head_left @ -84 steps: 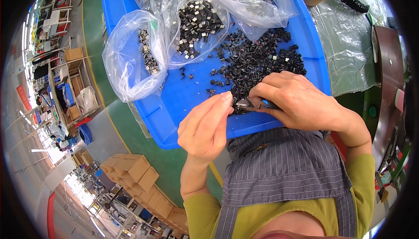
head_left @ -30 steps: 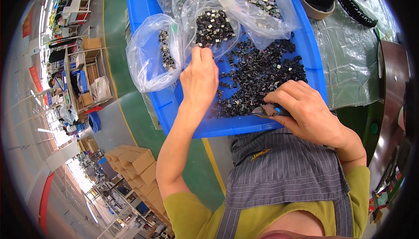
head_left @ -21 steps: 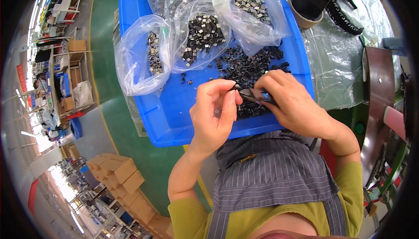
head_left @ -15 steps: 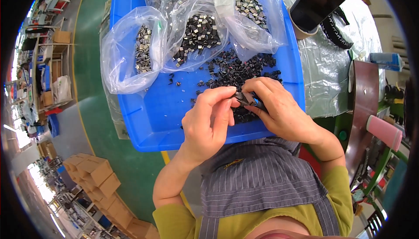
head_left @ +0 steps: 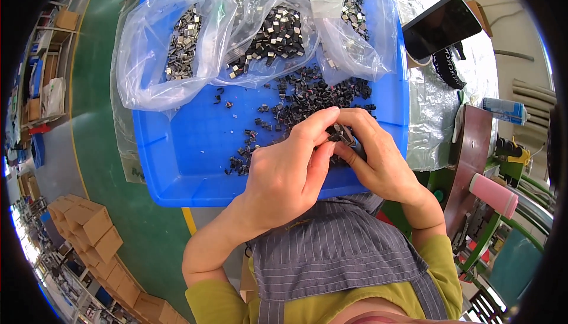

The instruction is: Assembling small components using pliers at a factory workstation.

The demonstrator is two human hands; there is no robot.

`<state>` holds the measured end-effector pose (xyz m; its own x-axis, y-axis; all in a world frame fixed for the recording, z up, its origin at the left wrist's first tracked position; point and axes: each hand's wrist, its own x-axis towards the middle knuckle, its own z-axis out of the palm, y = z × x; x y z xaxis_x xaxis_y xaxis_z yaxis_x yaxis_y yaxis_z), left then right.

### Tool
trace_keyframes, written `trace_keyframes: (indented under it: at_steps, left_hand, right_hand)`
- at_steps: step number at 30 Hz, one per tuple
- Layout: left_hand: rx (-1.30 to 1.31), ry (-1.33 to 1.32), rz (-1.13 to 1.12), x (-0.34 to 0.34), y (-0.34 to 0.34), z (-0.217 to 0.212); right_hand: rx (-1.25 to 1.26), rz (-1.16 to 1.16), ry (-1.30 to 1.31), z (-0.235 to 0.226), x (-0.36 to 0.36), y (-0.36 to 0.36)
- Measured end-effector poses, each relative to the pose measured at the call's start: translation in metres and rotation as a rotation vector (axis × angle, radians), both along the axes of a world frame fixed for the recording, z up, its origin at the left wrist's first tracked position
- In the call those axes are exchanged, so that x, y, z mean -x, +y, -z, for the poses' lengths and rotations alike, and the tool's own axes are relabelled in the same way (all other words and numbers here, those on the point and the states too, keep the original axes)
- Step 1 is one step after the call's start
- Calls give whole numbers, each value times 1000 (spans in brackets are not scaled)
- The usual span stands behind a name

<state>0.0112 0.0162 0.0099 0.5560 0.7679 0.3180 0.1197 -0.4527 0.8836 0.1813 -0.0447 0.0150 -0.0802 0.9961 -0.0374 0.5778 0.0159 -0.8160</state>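
Close together over the near part of the blue tray (head_left: 195,193), my two hands work on small dark parts with metallic faces (head_left: 340,135). My left hand (head_left: 281,173) has its thumb and fingers pinched at the parts' left side; its fingertips are partly hidden. Curled round them from the right, my right hand (head_left: 383,161) holds the parts between thumb and fingers. Whether it is one piece or a few is too small to tell. Beyond the hands lies a loose heap of small black parts (head_left: 313,96), with scattered pieces (head_left: 241,161) left of it.
Clear plastic bags stand open at the tray's far side: a left bag (head_left: 139,67), a middle bag with black and silver pieces (head_left: 277,34), and a right bag (head_left: 381,46). A phone-like black screen (head_left: 442,26) stands at right. Cardboard boxes (head_left: 89,223) sit at lower left.
My left hand has moved in closer to the right hand, and its fingers now cover more of the small parts. The whole view has shifted and turned slightly.
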Motion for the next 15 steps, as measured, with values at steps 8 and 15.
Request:
trace_keyframes:
  at_steps: [8,15]
  left_hand:
    - [-6,-15,30,-1,0,3]
    - [-16,4,43,-1,3,0]
  right_hand:
    - [-38,-17,-19,0,0,0]
    - [-31,-12,-3,0,-1,0]
